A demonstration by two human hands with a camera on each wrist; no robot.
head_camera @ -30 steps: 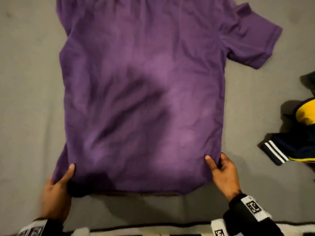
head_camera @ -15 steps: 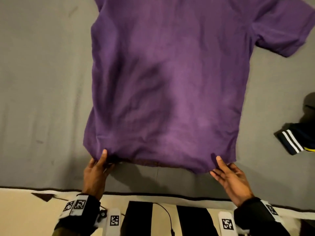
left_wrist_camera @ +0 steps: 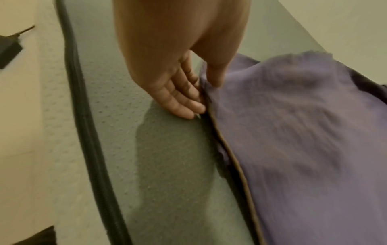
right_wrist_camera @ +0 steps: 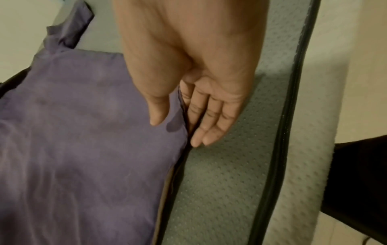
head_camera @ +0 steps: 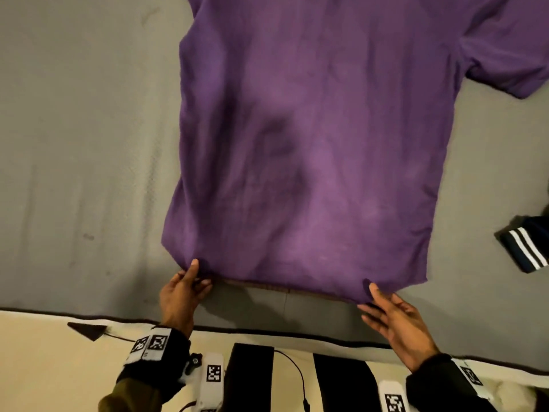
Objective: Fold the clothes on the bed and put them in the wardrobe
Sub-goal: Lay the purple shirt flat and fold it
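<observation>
A purple T-shirt (head_camera: 312, 159) lies spread flat on the grey bed (head_camera: 74, 144), hem toward me and one sleeve at the upper right. My left hand (head_camera: 199, 273) pinches the hem's left corner, thumb on top of the cloth and fingers at the hem's edge. In the left wrist view the thumb of that hand (left_wrist_camera: 206, 97) dents the shirt (left_wrist_camera: 293, 132). My right hand (head_camera: 371, 301) is at the hem's right part with fingers straight. In the right wrist view this hand (right_wrist_camera: 178, 132) has its thumb hovering just above the shirt (right_wrist_camera: 83, 132), casting a shadow on it.
A navy garment with white stripes (head_camera: 525, 248) lies on the bed at the right edge. The bed's dark-piped front edge (head_camera: 267, 331) runs just below my hands, with cream floor and a black cable (head_camera: 297, 376) beyond it. Bare grey mattress stretches to the left.
The shirt has been drawn toward the bed's front edge. My left hand keeps its hold on the hem, while my right hand's fingers have straightened and come off the cloth.
</observation>
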